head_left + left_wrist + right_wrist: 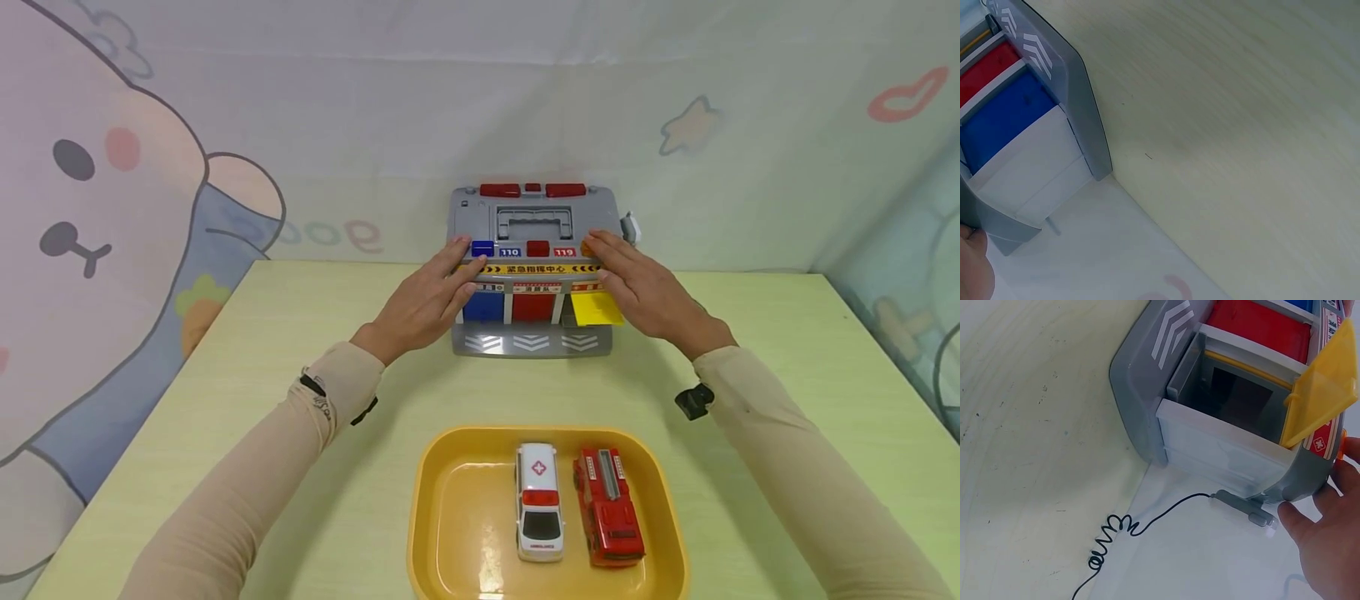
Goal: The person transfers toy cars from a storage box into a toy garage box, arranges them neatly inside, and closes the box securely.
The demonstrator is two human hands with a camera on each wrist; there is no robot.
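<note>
Head view: your left hand [427, 300] rests on the left front edge of the grey toy station [470, 218], fingers extended and gripping nothing, beside the blue button [482, 248]. Your right hand [652, 287] lies at the opposite end, fingers likewise extended, fingertips at the orange button [587, 249]; whether that button is depressed cannot be told. Below it, the yellow door [597, 308] stands raised, exposing its bay; the blue door [483, 308] and red door [532, 307] are down. The red button [537, 248] sits midway, untouched. The station stands at the rear of the table [360, 500], a corded handset [1244, 508] at its right side. Nearest you, the yellow tray [472, 517] carries the ambulance [539, 500] and, to its right, the fire engine [611, 508].

Step in hand, as judged: releasing bay doors by button, one of three raised. The next move probably calls for steadying the station with one hand and pressing another button squarely, fingers clear of the door's swing.
</note>
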